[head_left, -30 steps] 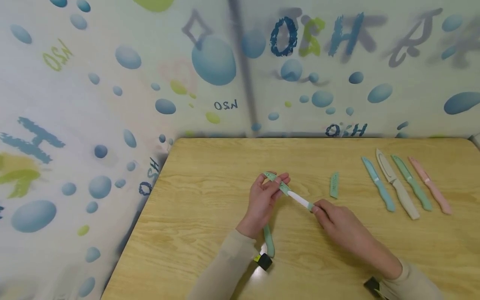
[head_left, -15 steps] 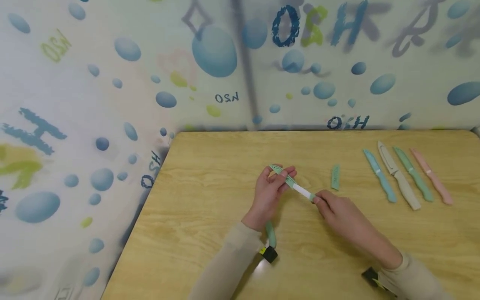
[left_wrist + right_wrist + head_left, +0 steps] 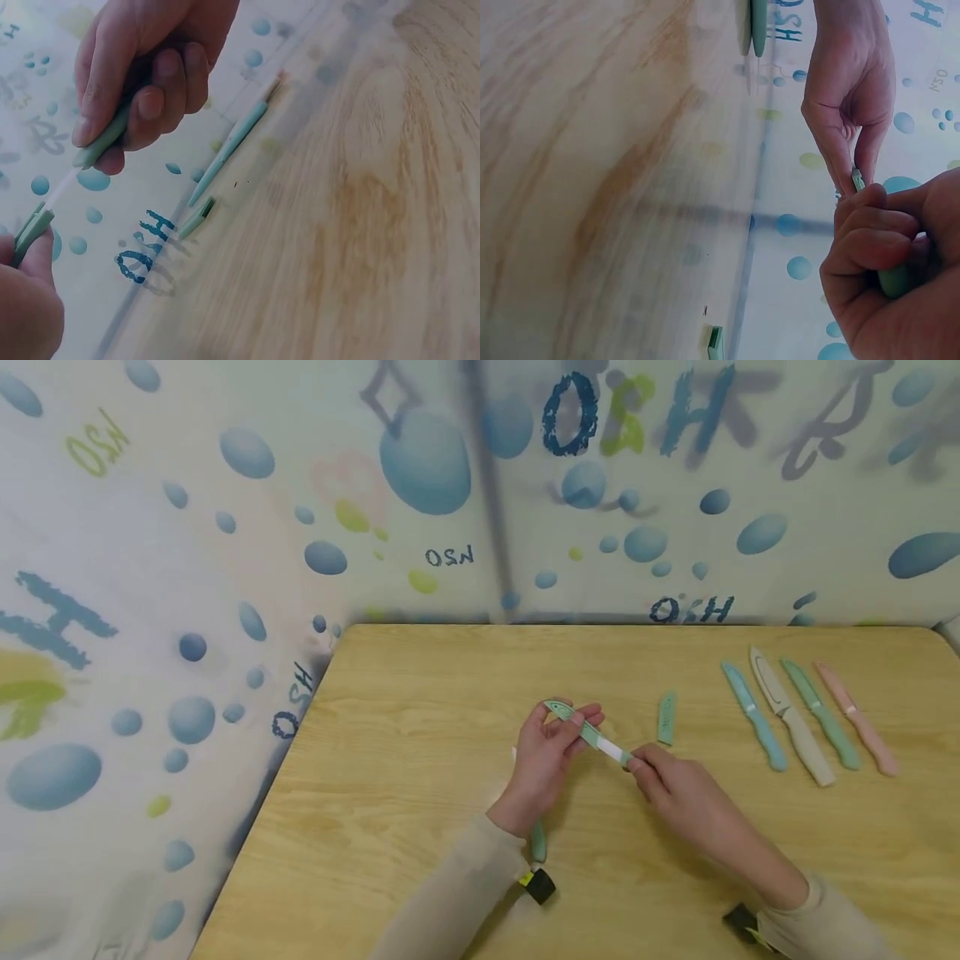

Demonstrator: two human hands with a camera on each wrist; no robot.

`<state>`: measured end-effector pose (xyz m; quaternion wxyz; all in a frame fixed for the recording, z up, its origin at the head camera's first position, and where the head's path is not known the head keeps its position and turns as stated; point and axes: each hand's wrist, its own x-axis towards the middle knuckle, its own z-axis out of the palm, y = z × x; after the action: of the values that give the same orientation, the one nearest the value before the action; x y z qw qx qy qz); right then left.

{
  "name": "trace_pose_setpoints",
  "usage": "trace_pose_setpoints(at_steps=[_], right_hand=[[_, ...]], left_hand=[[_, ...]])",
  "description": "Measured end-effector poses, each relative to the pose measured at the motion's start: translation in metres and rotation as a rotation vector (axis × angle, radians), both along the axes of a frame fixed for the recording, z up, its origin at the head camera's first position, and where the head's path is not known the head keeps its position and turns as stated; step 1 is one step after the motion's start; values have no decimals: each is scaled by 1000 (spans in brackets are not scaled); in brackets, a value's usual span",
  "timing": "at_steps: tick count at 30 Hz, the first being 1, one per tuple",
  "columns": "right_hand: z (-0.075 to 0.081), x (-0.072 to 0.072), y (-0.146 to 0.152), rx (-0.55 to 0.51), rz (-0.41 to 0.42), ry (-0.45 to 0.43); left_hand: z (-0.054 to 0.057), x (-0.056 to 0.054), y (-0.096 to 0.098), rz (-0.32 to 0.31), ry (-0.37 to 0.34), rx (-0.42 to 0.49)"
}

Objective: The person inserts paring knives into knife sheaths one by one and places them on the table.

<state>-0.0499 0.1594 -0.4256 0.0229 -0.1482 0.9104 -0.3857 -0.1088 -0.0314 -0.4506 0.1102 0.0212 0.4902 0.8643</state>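
In the head view my left hand (image 3: 543,764) pinches a patterned green blade sheath (image 3: 570,720) between thumb and fingers. My right hand (image 3: 686,793) grips the green handle (image 3: 112,139) of a paring knife, whose white blade (image 3: 611,749) is partly inside that sheath. A short stretch of blade shows between the two hands. Beneath my left wrist lies another green-handled knife (image 3: 538,842), mostly hidden by the hand and sleeve. A loose green sheath (image 3: 667,718) rests on the table to the right of the hands.
Along the right of the wooden table (image 3: 405,693) lie a blue knife (image 3: 765,735), a larger beige knife (image 3: 806,747), a green knife (image 3: 832,732) and a pink knife (image 3: 866,735), side by side. A patterned wall covering (image 3: 450,585) stands behind and left of the table.
My left hand has moved right, toward my right hand, sliding the sheath further over the blade. Less white blade shows now. The right hand has stayed nearly still.
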Motion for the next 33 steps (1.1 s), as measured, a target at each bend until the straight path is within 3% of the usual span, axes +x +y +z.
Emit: trace_pose_setpoints(at_steps=[10, 33], right_hand=[[0, 2, -5, -13, -10, 8], [-1, 7, -7, -34, -26, -5]], left_hand=[[1, 5, 4, 6, 13, 32], [1, 18, 13, -66, 35, 25]])
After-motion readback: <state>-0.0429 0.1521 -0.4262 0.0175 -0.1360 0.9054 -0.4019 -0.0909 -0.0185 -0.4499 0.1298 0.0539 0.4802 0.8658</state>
